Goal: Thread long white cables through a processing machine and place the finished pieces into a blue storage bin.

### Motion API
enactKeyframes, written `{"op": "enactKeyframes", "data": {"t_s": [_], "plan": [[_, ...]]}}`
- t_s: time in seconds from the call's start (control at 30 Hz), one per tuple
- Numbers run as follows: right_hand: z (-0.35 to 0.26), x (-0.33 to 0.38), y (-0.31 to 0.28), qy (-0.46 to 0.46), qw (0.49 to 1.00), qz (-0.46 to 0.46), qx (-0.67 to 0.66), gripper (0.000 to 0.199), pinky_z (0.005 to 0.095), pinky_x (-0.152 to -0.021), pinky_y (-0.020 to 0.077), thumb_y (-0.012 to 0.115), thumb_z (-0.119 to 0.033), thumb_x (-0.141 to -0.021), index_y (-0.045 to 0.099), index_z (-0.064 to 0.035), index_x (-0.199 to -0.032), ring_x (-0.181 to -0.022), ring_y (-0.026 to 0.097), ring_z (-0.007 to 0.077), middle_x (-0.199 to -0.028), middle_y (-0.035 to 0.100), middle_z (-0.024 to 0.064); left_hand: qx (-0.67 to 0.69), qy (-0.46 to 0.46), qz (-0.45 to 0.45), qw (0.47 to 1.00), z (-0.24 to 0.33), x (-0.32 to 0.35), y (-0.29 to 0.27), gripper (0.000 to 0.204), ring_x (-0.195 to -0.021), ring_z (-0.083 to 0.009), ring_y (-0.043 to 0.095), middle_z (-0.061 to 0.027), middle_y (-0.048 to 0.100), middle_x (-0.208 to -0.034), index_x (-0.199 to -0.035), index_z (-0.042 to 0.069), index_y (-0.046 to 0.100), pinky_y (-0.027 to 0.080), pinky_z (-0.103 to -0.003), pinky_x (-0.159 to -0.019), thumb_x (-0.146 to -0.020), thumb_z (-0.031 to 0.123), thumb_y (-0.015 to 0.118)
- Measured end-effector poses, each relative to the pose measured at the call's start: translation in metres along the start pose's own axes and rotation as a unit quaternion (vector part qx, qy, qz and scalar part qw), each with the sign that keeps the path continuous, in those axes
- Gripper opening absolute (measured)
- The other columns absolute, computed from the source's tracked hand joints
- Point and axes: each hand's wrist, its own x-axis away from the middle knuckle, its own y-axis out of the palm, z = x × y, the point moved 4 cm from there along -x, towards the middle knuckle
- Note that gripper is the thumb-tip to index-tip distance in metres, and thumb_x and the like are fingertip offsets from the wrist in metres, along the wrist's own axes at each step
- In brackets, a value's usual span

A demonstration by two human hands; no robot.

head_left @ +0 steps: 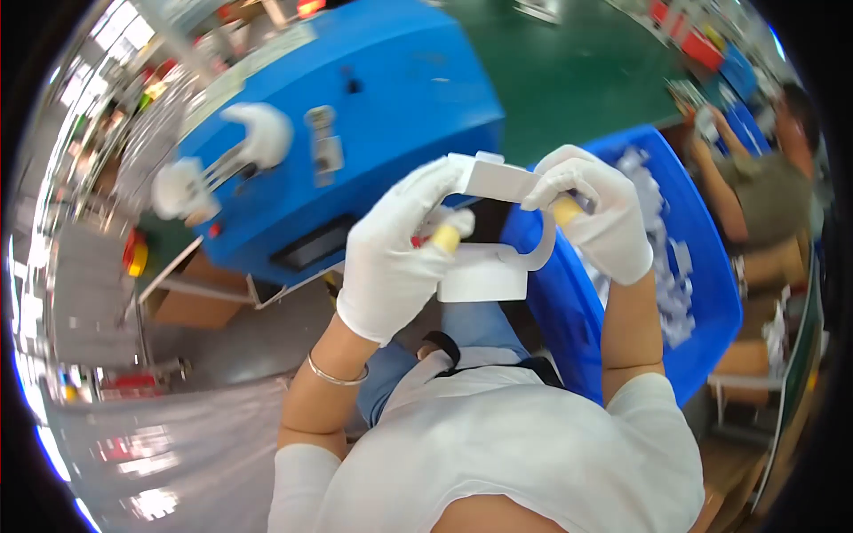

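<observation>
My left hand and my right hand both wear white gloves with yellowish fingertip covers. Together they hold a white die-cut card piece in front of my chest, one hand at each end of its upper strip. A curved hook-shaped strip and a flat white panel hang below it between the hands. My left wrist carries a thin metal bangle.
A blue machine with white handles stands ahead on the left. A blue bin with several white card pieces sits at my right. Another person works at the far right. Green floor lies beyond.
</observation>
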Motion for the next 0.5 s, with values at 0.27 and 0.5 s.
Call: {"op": "enactKeyframes", "data": {"t_s": [0.27,0.5], "plan": [[-0.044,-0.111,0.098,-0.177,0.977,0.096,-0.077,0.039,0.0277,-0.086,0.0470,0.069,-0.008,-0.081,0.058,-0.0025,-0.118,-0.095,0.060,0.0164,-0.102,0.062,0.0095,-0.129,-0.048,0.361,0.922,0.013,0.006,-0.160,0.032,-0.059,-0.0058,0.055,-0.0032,0.065,-0.078,-0.106,0.000,0.066,0.046,-0.020,-0.054,-0.078,-0.009,0.054],[-0.052,-0.146,0.148,0.026,0.980,0.005,-0.195,0.032,0.0262,-0.091,0.0439,0.060,-0.018,-0.091,0.058,0.0007,-0.117,-0.103,0.058,0.0126,-0.109,0.063,0.0068,-0.183,-0.052,0.346,0.919,-0.016,-0.003,-0.205,0.024,-0.064,-0.0057,0.056,-0.0039,0.064,-0.073,-0.105,0.002,0.067,0.048,-0.021,-0.062,-0.083,0.004,0.057]]}}
